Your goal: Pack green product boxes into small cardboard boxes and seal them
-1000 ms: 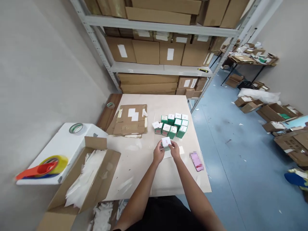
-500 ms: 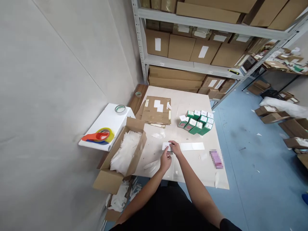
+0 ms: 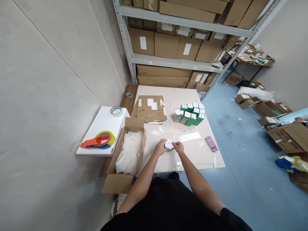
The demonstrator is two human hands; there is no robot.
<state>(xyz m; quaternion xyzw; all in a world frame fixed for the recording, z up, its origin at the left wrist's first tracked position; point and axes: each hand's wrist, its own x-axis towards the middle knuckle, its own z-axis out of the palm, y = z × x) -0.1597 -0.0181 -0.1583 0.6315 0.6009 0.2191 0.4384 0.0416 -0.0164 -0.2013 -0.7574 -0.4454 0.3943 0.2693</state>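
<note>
- The grey shelf rack (image 3: 168, 61), loaded with cartons, stands well beyond the small box (image 3: 169, 145).
- The pale table (image 3: 178, 96) spreads out around the small box; I cannot tell whether the two touch.
- The open carton (image 3: 117, 183) with white paper inside sits well to the left of the small box.
- The flattened cardboard (image 3: 157, 114) lies beyond the small box, a little to its left.
- The green boxes (image 3: 191, 120), white-topped and grouped close, stand beyond the small box and to its right.
- The left hand (image 3: 160, 147) is partly curled, holding the small box by its left side.
- The right hand (image 3: 178, 147) is nearly closed, its fingertips gathered at the small box's right edge.
- The white strip (image 3: 189, 137) lies flat, beyond the small box to its right.
- The small box is between the hands, red-marked white top upward. The step seems to be working that top's edge; I judge the next move calls for a steady left hold and light, even right-hand finger pressure.
</note>
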